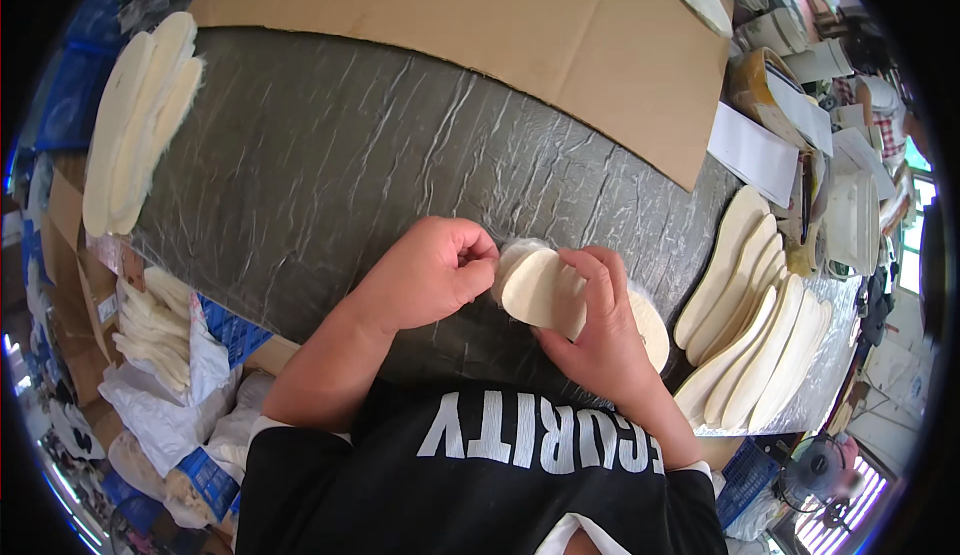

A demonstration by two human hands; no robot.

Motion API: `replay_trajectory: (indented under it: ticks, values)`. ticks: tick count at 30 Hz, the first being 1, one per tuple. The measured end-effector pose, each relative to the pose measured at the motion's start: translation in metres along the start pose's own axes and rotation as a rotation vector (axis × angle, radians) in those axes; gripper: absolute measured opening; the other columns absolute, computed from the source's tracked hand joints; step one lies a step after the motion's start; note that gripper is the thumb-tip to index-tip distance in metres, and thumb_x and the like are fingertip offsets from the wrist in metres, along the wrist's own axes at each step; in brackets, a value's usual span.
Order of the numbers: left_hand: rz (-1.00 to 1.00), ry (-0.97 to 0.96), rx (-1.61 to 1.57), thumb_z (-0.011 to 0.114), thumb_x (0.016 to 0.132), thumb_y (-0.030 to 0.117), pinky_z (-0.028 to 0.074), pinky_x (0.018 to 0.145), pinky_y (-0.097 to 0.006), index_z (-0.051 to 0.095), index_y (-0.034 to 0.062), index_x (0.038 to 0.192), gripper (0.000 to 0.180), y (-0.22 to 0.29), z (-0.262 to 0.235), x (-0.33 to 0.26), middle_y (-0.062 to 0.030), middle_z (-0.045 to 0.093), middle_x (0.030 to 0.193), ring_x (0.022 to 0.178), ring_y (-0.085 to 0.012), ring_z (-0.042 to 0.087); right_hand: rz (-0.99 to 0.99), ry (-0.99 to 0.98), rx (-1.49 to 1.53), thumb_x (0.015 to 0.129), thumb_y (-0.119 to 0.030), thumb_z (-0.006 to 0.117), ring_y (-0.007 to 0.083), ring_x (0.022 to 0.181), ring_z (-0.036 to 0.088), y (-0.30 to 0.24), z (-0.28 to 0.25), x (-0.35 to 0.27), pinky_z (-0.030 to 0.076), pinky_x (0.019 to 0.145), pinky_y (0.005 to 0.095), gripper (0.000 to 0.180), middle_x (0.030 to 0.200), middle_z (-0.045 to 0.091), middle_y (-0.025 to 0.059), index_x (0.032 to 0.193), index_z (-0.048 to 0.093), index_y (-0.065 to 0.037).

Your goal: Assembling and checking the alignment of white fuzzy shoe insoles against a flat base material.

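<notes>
Close to my body, my right hand (605,325) grips a small bundle of cream shoe insoles (541,291), thumb below and fingers over the top. White fluffy lining shows at the bundle's far left edge, and a rounded end sticks out to the right of my palm. My left hand (440,270) is closed beside that fluffy edge, its thumb and forefinger pinched together. Whatever is between those fingertips is too small to make out. Just right of my right hand, several insoles (735,275) lie overlapped in a row on the dark, plastic-covered table (330,145).
A brown cardboard sheet (480,15) covers the table's far side. More insoles (135,125) are stacked at the left edge. At the right stand white papers (755,150) and a round tan container (760,85). A white bag (170,395) of insoles sits below left; a fan (820,470), lower right.
</notes>
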State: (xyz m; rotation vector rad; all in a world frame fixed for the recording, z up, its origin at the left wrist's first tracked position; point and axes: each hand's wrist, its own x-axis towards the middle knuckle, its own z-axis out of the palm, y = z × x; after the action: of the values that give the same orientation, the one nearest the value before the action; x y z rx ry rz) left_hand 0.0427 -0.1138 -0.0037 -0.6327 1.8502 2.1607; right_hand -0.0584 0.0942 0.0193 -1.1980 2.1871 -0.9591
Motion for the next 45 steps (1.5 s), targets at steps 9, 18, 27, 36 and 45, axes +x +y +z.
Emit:
replay_trajectory:
  ticks: [9,18,27,36,45]
  values:
    - [0.08,0.142,0.146,0.061,0.086,0.005,0.045,0.055,-0.025,0.064,-0.0028,0.085,0.008,0.007,0.007,0.003,-0.0027,0.062,0.069,0.061,-0.0063,0.054,-0.097,0.082,-0.04,0.066,-0.006,0.081,0.0382,0.102,0.048,-0.002,-0.004,0.007,0.045,0.088,0.0464,0.074,0.115,0.047,0.0194,0.131,0.045,-0.007]
    - [0.072,0.173,0.247,0.063,0.084,0.004,0.046,0.056,-0.028,0.063,-0.0038,0.083,0.008,0.011,0.011,0.001,-0.0066,0.063,0.068,0.061,-0.0092,0.056,-0.185,0.092,0.046,0.079,-0.014,0.075,0.0275,0.086,0.051,0.008,-0.007,0.014,0.037,0.082,0.0388,0.024,0.089,0.057,0.0061,0.096,0.06,-0.007]
    - [0.069,0.087,0.117,0.062,0.085,0.002,0.048,0.06,-0.026,0.065,-0.0049,0.084,0.008,0.018,0.012,-0.002,-0.0046,0.064,0.071,0.065,-0.0076,0.057,0.052,0.136,0.07,0.081,-0.016,0.075,0.0231,0.075,0.053,0.001,-0.011,0.023,0.039,0.077,0.0374,0.015,0.074,0.061,0.0021,0.086,0.063,-0.009]
    - [0.06,-0.015,0.042,0.062,0.089,0.001,0.045,0.059,-0.02,0.065,-0.0037,0.088,0.005,0.013,0.007,-0.001,0.0009,0.063,0.076,0.068,-0.0028,0.054,0.04,0.152,0.071,0.079,-0.016,0.076,0.0246,0.074,0.053,0.003,-0.008,0.024,0.041,0.076,0.038,0.016,0.074,0.061,0.003,0.086,0.064,-0.009]
    - [0.056,-0.07,0.058,0.061,0.09,-0.001,0.046,0.062,-0.021,0.065,-0.0041,0.088,0.006,0.015,0.006,-0.001,-0.0003,0.064,0.078,0.071,-0.004,0.055,0.023,0.163,0.063,0.077,-0.015,0.078,0.0249,0.077,0.053,0.005,-0.007,0.023,0.041,0.077,0.0376,0.017,0.076,0.062,0.0026,0.086,0.065,-0.01]
